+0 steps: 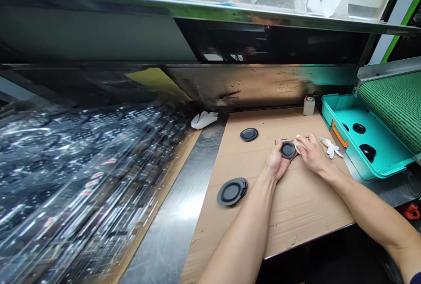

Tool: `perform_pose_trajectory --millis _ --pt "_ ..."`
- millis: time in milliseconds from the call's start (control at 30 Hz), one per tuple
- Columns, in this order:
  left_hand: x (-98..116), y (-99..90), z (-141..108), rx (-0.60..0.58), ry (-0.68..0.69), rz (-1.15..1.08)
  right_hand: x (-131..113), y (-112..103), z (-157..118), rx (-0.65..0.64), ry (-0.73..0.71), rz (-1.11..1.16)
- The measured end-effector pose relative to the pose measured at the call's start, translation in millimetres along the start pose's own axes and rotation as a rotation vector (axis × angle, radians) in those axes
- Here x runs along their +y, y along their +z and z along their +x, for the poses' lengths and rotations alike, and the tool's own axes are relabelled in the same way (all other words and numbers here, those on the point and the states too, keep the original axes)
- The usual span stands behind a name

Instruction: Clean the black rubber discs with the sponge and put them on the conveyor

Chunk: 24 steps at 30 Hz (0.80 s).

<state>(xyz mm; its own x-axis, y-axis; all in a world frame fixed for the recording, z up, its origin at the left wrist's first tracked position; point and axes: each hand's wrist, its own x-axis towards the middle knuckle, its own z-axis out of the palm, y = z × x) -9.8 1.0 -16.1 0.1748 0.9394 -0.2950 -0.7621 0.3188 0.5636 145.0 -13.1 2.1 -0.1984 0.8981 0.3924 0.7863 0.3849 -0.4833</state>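
Observation:
My left hand (277, 161) grips a round black plastic disc (288, 149) by its edge, its flat face turned up towards me. Close against the disc's right side, my right hand (311, 150) pinches a white cloth (297, 143). Both hands are above a cardboard sheet (315, 196). To their left on the cardboard lies a small pile of black discs (249, 134). Nearer to me, beside my left forearm, is a second pile of larger-looking discs (231, 191). A crumpled white wipe (331, 147) rests just right of my right hand.
A teal bin (378, 163) with several black parts stands at the right, under a green conveyor belt (397, 95). A small bottle (309, 105) stands at the back. Clear plastic-wrapped goods (82, 179) fill the left. Another white wipe (204, 119) lies near them.

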Motion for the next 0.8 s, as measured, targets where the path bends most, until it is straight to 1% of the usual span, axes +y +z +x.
perform_pose_trajectory --millis 67,167,200,267,333,467,500,567,600,633,667,733,800 --pt "1 0.8 0 0.011 0.006 -0.011 1 2 0 0.026 0.049 0.066" --pt "1 3.5 0 0.033 0.023 -0.028 -3 -1 0 0.103 0.150 0.195" --pt "0 4.8 0 0.041 0.031 -0.031 -5 -3 0 0.100 0.173 0.247" --pt "-1 7.3 -1 0.043 0.050 -0.032 -10 -5 0 0.043 0.195 0.310" --pt "-4 9.5 -2 0.016 0.079 -0.019 -14 -5 1 -0.014 0.206 0.316" --pt "-9 10.3 -4 -0.043 0.136 0.030 -18 3 7 0.001 0.260 0.417" --pt "-9 9.7 -4 -0.042 0.133 0.034 -19 4 8 -0.017 0.256 0.451" --pt "-9 8.3 -4 -0.029 0.108 0.032 -19 3 9 -0.113 0.207 0.473" --pt "-8 8.0 -4 -0.025 0.093 0.027 -20 1 8 -0.170 0.174 0.456" --pt "-8 8.2 -4 -0.027 0.080 0.022 -20 -2 7 -0.201 0.145 0.419" --pt "-8 9.0 -5 -0.033 0.067 0.014 -20 -5 7 -0.188 0.126 0.363" --pt "-8 12.0 -5 -0.045 0.041 -0.019 -21 -7 5 -0.055 0.120 0.217" --pt "-9 15.4 -7 -0.027 0.014 -0.066 -24 -4 5 0.069 0.111 0.097"
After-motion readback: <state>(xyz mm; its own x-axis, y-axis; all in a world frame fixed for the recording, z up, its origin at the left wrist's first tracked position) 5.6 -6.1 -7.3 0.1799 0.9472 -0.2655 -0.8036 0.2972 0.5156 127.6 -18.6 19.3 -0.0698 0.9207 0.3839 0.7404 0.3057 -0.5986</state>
